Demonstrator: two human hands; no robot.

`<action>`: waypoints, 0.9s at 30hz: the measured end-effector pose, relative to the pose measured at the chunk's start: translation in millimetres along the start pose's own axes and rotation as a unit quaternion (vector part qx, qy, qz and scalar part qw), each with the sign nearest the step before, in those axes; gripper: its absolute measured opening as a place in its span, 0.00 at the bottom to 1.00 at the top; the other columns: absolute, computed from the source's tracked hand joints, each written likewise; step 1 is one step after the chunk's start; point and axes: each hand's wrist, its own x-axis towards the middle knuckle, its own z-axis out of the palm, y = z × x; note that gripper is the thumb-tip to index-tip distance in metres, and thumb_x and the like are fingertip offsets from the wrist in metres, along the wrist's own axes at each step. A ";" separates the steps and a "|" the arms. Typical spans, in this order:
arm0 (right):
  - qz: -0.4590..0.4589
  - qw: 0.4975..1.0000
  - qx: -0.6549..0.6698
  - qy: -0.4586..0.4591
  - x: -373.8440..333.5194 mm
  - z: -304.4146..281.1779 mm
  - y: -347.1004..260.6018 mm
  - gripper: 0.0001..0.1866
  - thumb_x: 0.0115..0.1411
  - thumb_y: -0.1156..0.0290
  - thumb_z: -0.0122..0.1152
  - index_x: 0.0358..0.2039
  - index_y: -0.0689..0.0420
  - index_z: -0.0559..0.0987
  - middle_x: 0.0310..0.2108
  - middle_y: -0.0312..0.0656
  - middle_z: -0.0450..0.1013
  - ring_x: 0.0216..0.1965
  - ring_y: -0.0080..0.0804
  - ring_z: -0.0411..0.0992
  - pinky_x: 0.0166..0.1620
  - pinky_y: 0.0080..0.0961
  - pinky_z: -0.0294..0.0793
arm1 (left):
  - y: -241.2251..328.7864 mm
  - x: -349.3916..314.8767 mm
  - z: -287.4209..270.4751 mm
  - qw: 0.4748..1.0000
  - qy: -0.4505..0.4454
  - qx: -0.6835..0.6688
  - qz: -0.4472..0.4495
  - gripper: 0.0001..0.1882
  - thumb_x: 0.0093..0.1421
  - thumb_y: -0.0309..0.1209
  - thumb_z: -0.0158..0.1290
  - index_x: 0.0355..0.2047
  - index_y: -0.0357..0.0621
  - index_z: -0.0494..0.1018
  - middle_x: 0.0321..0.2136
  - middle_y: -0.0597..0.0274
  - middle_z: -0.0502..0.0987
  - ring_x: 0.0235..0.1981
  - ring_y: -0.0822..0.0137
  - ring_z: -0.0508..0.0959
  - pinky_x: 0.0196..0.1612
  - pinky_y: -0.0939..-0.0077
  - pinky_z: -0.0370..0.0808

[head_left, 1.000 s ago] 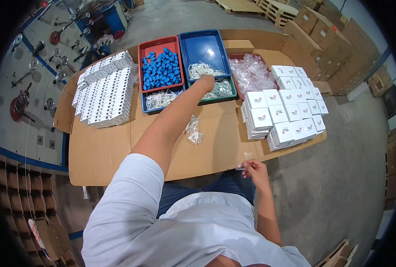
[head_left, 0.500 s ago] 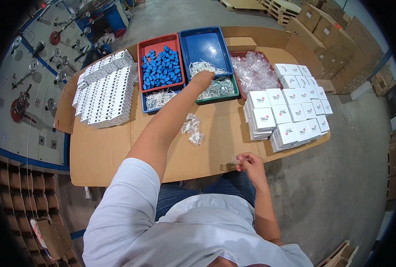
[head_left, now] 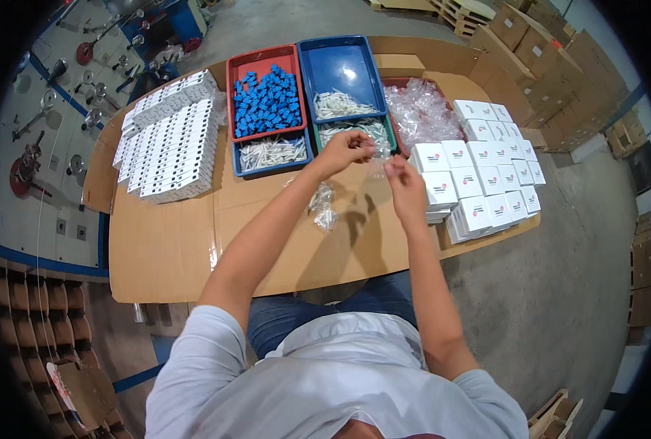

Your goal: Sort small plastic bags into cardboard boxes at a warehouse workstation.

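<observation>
Above the middle of the cardboard-covered table, my two hands are close together. My right hand (head_left: 406, 189) pinches a small clear plastic bag (head_left: 377, 170) by its edge. The fingers of my left hand (head_left: 347, 152) are closed at the bag's other side; what they hold is too small to make out. Just beyond them stand a green tray (head_left: 393, 136) and a blue tray (head_left: 338, 58), both with slender whitish pieces in them. Several small clear bags with pieces inside (head_left: 324, 208) lie on the table below my left forearm.
A red tray of blue plastic parts (head_left: 267, 102) stands over a blue tray of white pieces (head_left: 272, 154). Crumpled clear bags (head_left: 420, 113) fill another tray. White boxes (head_left: 486, 172) are stacked at right, white switch-like units (head_left: 171, 146) at left. A cardboard wall (head_left: 442, 53) borders the table's back.
My left hand has come back from the tray of whitish pieces toward me. My right hand has risen from the table's front edge with the clear bag to meet it.
</observation>
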 end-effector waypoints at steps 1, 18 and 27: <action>0.001 1.000 0.001 -0.005 14.4 8.1 -1.1 0.09 0.65 0.71 0.64 0.42 0.62 0.80 0.34 0.41 0.79 0.36 0.25 0.78 0.41 0.21 0.77 | 6.4 -12.0 5.4 0.998 0.019 -0.063 0.003 0.10 0.63 0.30 0.62 0.42 0.40 0.77 0.31 0.67 0.79 0.34 0.77 0.79 0.37 0.79 0.78; -0.043 0.825 -0.560 0.058 353.9 -168.4 73.3 0.24 0.65 0.54 0.56 0.38 0.65 0.85 0.41 0.57 0.81 0.43 0.46 0.81 0.48 0.38 0.77 | -51.3 -146.7 -24.4 0.890 0.173 0.409 0.105 0.21 0.53 0.26 0.60 0.49 0.52 0.77 0.41 0.57 0.77 0.46 0.52 0.76 0.49 0.57 0.73; -0.225 0.885 -0.149 -0.378 25.9 33.0 5.7 0.16 0.55 0.83 0.60 0.44 0.54 0.80 0.53 0.45 0.73 0.56 0.45 0.73 0.54 0.36 0.74 | -74.9 -186.4 -44.6 0.853 0.183 0.476 0.112 0.17 0.53 0.19 0.57 0.44 0.46 0.77 0.40 0.56 0.75 0.45 0.51 0.75 0.47 0.59 0.73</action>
